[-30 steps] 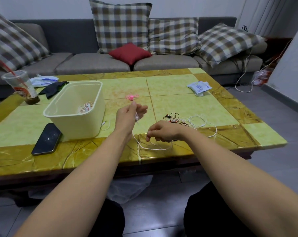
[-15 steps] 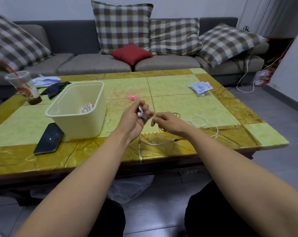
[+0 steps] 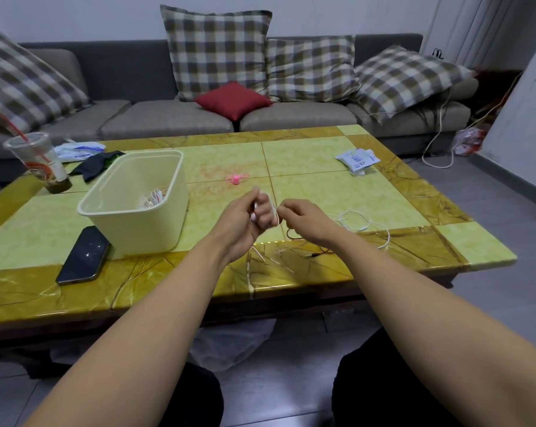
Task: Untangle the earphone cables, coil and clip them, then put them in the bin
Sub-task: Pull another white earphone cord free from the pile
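Note:
My left hand [image 3: 248,217] is raised above the table's front middle, its fingers curled round loops of a white earphone cable [image 3: 275,212]. My right hand [image 3: 303,217] is close beside it and pinches the same cable. A loose strand hangs below my left hand onto the table. A second white earphone cable [image 3: 357,219] and a dark cable [image 3: 314,254] lie on the table right of my hands. The cream bin [image 3: 131,224] stands to the left with coiled earphones [image 3: 155,197] inside. A pink clip [image 3: 236,179] lies beyond my hands.
A black phone [image 3: 83,255] lies in front of the bin. A plastic cup with a red straw [image 3: 38,161], a dark cloth [image 3: 95,164] and a packet [image 3: 80,149] are at the far left, a white packet [image 3: 357,158] at the far right. A sofa stands behind.
My right hand has risen from the table's front edge up to my left hand. The cable loop that hung between them is now gathered at my left fingers.

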Motion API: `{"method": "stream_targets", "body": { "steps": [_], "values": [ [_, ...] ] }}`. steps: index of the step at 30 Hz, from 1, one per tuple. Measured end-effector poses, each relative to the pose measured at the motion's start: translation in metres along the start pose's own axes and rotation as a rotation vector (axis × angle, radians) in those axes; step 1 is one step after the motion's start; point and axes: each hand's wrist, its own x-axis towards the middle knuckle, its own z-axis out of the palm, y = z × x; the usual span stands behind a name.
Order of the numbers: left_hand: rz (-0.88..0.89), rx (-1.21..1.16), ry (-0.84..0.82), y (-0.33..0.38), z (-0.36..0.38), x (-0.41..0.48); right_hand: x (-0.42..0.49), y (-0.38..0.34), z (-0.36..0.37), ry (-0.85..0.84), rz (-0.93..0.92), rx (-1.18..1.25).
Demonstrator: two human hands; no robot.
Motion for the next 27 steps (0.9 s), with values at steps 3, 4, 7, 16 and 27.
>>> {"method": "stream_targets", "body": {
  "steps": [3, 4, 7, 16, 27],
  "values": [
    [0.245, -0.045, 0.185, 0.0, -0.003, 0.007, -0.007, -0.007, 0.002, -0.247, 0.049, -0.028],
    [0.313, 0.142, 0.261, -0.002, -0.009, 0.009, -0.01, -0.01, 0.002, -0.357, 0.071, -0.048],
    [0.379, 0.951, 0.37, -0.008, -0.022, 0.007, -0.014, -0.017, 0.001, -0.401, 0.04, -0.083],
    [-0.051, 0.335, 0.006, -0.001, 0.0, -0.006, -0.001, -0.005, -0.003, 0.099, -0.054, 0.036],
    [0.199, 1.156, 0.208, -0.013, -0.023, -0.001, -0.011, -0.016, 0.002, -0.203, -0.003, -0.037]
  ]
}}
